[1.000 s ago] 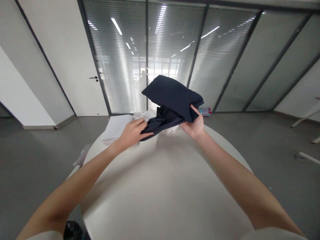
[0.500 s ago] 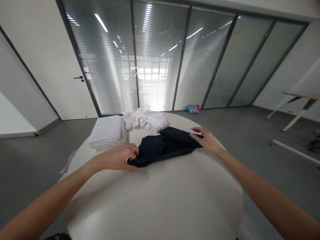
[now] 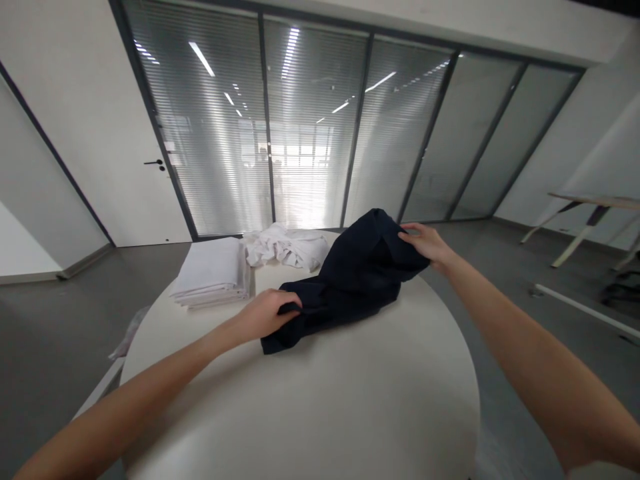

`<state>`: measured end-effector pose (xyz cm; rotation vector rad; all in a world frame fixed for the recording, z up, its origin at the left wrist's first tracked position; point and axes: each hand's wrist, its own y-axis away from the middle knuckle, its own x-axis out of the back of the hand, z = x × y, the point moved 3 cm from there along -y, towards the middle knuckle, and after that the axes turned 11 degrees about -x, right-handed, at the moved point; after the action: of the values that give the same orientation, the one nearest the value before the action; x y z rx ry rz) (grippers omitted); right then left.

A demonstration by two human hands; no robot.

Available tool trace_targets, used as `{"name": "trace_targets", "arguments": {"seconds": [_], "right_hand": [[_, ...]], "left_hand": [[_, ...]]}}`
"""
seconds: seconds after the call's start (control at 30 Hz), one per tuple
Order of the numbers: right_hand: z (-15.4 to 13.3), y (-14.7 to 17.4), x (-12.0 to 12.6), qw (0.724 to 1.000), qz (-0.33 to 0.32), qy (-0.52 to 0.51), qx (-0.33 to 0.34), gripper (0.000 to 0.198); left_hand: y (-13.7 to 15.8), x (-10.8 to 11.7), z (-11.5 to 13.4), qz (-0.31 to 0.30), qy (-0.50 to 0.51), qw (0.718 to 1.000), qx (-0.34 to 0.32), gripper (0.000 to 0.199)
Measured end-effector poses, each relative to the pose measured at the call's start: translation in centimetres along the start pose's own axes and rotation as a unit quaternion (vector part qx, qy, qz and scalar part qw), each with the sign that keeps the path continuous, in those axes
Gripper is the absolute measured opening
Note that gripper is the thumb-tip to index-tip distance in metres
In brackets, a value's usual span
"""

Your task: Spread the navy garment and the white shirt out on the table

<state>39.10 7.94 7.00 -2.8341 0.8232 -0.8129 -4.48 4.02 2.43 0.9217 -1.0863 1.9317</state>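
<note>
A dark navy cloth [image 3: 350, 280] lies partly bunched on the round white table [image 3: 320, 400], its right part lifted off the surface. My left hand [image 3: 270, 312] pinches a fold at the cloth's left end, close above the tabletop. At the raised right end, my right hand [image 3: 425, 243] grips the edge, with the fingers behind the fabric. The cloth's exact kind cannot be made out.
Left on the table sits a stack of folded white cloths [image 3: 213, 270]. Beside it, at the back, lies a crumpled white cloth [image 3: 285, 247]. A second table [image 3: 595, 200] stands far right. Glass partitions with blinds [image 3: 310, 133] and a door [image 3: 150, 200] line the back.
My right hand has moved up and slightly right, lifting its end of the navy cloth. My left hand has shifted right, with fabric pinched in it.
</note>
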Motion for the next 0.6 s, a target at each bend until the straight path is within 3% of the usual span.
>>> {"name": "trace_targets", "arguments": {"seconds": [0.1,0.2,0.27,0.33,0.4,0.43,0.5,0.6], "right_hand": [[3.5,-1.7,2.0,0.991,0.021,0.11,-0.069,0.029],[6.4,-1.4,2.1,0.945,0.063,0.306,-0.094,0.029],[6.6,-0.3,1.1,0.92,0.087,0.378,-0.049,0.034],[5.3,1.3,-0.9,0.92,0.064,0.383,0.051,0.034],[3.2,3.2,-3.6,0.92,-0.038,0.358,0.154,0.031],[2.1,4.2,-5.0,0.912,-0.104,0.347,0.193,0.029],[0.0,6.0,-7.9,0.885,-0.213,0.339,0.238,0.028],[-1.9,7.6,-11.4,0.864,-0.249,0.365,0.243,0.031]], "left_hand": [[1.3,4.4,-0.9,0.122,0.008,0.991,0.049,0.02],[4.1,8.9,-1.3,0.229,-0.037,0.967,0.106,0.027],[6.0,10.5,-1.4,0.193,-0.039,0.972,0.126,0.028],[7.7,10.7,-1.2,0.072,-0.01,0.989,0.131,0.027],[8.9,10.4,-0.8,-0.039,0.035,0.99,0.132,0.034],[9.2,10.2,-0.6,-0.065,0.052,0.987,0.135,0.04],[9.0,10.2,-0.3,-0.054,0.051,0.987,0.145,0.045],[7.3,10.3,0.3,0.026,-0.01,0.988,0.149,0.038]]}}
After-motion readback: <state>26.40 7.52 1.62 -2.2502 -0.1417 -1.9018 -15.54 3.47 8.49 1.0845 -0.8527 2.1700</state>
